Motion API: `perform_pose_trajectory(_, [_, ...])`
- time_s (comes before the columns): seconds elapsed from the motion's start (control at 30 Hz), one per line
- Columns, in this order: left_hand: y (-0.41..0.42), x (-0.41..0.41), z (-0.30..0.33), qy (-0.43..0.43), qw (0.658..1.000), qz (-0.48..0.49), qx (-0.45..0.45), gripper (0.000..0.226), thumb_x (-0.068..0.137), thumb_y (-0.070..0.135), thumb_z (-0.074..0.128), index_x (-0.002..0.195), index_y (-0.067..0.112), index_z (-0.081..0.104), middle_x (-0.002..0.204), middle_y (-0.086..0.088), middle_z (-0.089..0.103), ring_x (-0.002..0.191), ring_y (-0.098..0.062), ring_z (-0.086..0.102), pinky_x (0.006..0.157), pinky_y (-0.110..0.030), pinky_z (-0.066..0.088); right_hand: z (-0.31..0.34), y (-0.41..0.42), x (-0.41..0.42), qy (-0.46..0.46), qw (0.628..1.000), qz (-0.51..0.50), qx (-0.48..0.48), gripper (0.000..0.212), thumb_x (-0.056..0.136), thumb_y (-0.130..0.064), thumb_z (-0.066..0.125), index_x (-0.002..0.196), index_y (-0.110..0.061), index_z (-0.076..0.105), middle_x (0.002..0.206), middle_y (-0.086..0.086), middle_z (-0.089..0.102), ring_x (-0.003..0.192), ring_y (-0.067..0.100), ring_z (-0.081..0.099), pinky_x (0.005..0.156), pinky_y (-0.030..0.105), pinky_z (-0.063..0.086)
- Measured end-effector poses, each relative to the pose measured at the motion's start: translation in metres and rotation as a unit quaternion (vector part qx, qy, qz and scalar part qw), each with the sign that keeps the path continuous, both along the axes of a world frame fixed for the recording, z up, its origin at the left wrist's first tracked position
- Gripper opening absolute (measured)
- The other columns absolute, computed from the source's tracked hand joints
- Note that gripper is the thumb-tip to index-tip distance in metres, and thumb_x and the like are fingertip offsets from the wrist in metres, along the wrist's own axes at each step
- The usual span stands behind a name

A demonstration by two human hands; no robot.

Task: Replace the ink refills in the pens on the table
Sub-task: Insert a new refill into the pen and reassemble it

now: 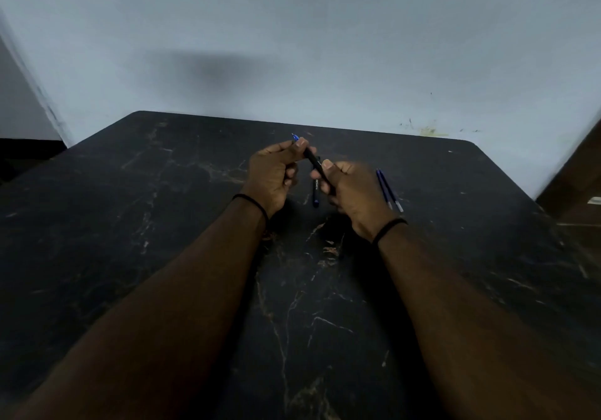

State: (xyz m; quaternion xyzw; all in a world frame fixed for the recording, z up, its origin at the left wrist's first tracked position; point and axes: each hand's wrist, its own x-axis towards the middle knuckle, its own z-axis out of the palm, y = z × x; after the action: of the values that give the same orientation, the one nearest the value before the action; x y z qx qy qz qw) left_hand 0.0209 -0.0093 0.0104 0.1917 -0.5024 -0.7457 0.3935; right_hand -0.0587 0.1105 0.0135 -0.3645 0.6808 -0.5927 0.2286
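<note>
Both grips hold one black pen (313,159): left hand (272,175) pinching its far blue-tipped end, right hand (349,191) wrapping the nearer barrel, long axis slanting far-left to near-right.

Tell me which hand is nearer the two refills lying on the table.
Right. The right hand sits just beside the refills, apart from them, gripping the lower end of the held pen. The left hand holds the pen's tip end, farther away.
</note>
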Motion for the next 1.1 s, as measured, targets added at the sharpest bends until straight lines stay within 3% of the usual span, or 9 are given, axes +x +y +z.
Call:
perform_pose_trajectory(0.13, [-0.002, -0.001, -0.002, -0.007, 1.0, 0.02, 0.003, 0.01, 0.091, 0.012, 0.064, 0.083, 0.007, 0.069, 0.083, -0.007, 0.075, 0.04, -0.005, 0.035, 0.036, -0.018, 0.027, -0.001, 0.006, 0.006, 0.217, 0.974, -0.053, 0.034, 0.017, 0.099, -0.029, 0.059, 0.088, -0.018, 0.066, 0.075, -0.002, 0.07, 0.063, 0.005, 0.062, 0.061, 0.023, 0.046])
perform_pose_trajectory(0.23, [-0.002, -0.001, -0.001, -0.001, 1.0, 0.017, 0.005, 0.011, 0.092, 0.009, 0.062, 0.083, 0.007, 0.068, 0.081, -0.007, 0.075, 0.039, -0.004, 0.034, 0.035, -0.016, 0.026, -0.001, 0.006, 0.004, 0.279, 0.955, -0.078, 0.058, 0.019, 0.1, -0.026, 0.058, 0.087, -0.016, 0.067, 0.081, 0.002, 0.07, 0.08, 0.019, 0.064, 0.075, 0.035, 0.05])
perform_pose_trajectory(0.47, [0.001, 0.002, 0.004, 0.008, 1.0, 0.011, -0.013, 0.009, 0.093, 0.01, 0.062, 0.088, 0.007, 0.069, 0.089, -0.011, 0.073, 0.041, -0.005, 0.036, 0.037, -0.018, 0.028, -0.003, 0.003, 0.003, 0.161, 0.985, -0.063, -0.021, 0.019, 0.098, -0.016, 0.061, 0.081, -0.018, 0.068, 0.064, -0.008, 0.063, 0.048, -0.008, 0.052, 0.05, 0.006, 0.037])
perform_pose_trajectory(0.67, [0.006, 0.005, 0.014, -0.033, 0.978, 0.182, -0.096, 0.024, 0.09, 0.033, 0.067, 0.082, 0.011, 0.073, 0.081, -0.013, 0.073, 0.042, -0.007, 0.039, 0.039, -0.019, 0.031, -0.01, -0.003, -0.004, 0.159, 0.979, -0.123, -0.039, 0.012, 0.097, -0.025, 0.064, 0.099, -0.019, 0.075, 0.077, -0.004, 0.071, 0.068, 0.008, 0.063, 0.071, 0.031, 0.055])
perform_pose_trajectory(0.73, [-0.002, 0.01, 0.015, -0.082, 0.935, 0.31, -0.15, 0.034, 0.093, 0.039, 0.062, 0.076, 0.011, 0.071, 0.074, -0.011, 0.071, 0.05, -0.009, 0.053, 0.049, -0.023, 0.04, -0.012, -0.004, -0.007, 0.168, 0.976, -0.132, -0.032, 0.013, 0.096, -0.027, 0.064, 0.097, -0.019, 0.075, 0.078, -0.002, 0.072, 0.071, 0.014, 0.066, 0.073, 0.038, 0.058])
perform_pose_trajectory(0.83, [-0.018, 0.025, 0.012, -0.288, 0.81, 0.433, -0.27, 0.04, 0.095, 0.045, 0.052, 0.083, 0.011, 0.069, 0.075, -0.003, 0.064, 0.066, -0.016, 0.058, 0.053, -0.023, 0.035, -0.015, -0.003, -0.009, 0.187, 0.972, -0.139, -0.026, 0.014, 0.095, -0.028, 0.063, 0.091, -0.019, 0.073, 0.077, -0.002, 0.072, 0.075, 0.017, 0.069, 0.076, 0.041, 0.058])
perform_pose_trajectory(0.97, [-0.022, 0.027, 0.002, -0.511, 0.711, 0.315, -0.366, 0.055, 0.082, 0.061, 0.051, 0.093, 0.011, 0.068, 0.095, -0.012, 0.067, 0.091, -0.031, 0.064, 0.077, -0.035, 0.049, -0.017, -0.002, -0.011, 0.214, 0.965, -0.149, -0.011, 0.016, 0.094, -0.032, 0.061, 0.086, -0.021, 0.071, 0.077, -0.004, 0.071, 0.075, 0.014, 0.068, 0.076, 0.039, 0.057])
perform_pose_trajectory(1.03, [-0.02, 0.023, 0.001, -0.581, 0.659, 0.266, -0.397, 0.051, 0.079, 0.054, 0.054, 0.101, 0.01, 0.068, 0.106, -0.015, 0.067, 0.101, -0.035, 0.063, 0.078, -0.036, 0.044, -0.017, -0.002, -0.011, 0.219, 0.964, -0.152, -0.005, 0.017, 0.094, -0.033, 0.061, 0.085, -0.021, 0.07, 0.076, -0.004, 0.07, 0.074, 0.014, 0.067, 0.075, 0.04, 0.057])
perform_pose_trajectory(1.1, [-0.02, 0.022, 0.001, -0.601, 0.642, 0.222, -0.421, 0.035, 0.082, 0.037, 0.056, 0.101, 0.011, 0.069, 0.11, -0.014, 0.067, 0.102, -0.034, 0.063, 0.076, -0.036, 0.043, -0.016, -0.001, -0.011, 0.214, 0.965, -0.153, -0.003, 0.016, 0.094, -0.032, 0.061, 0.085, -0.022, 0.07, 0.076, -0.004, 0.07, 0.075, 0.013, 0.067, 0.076, 0.039, 0.057])
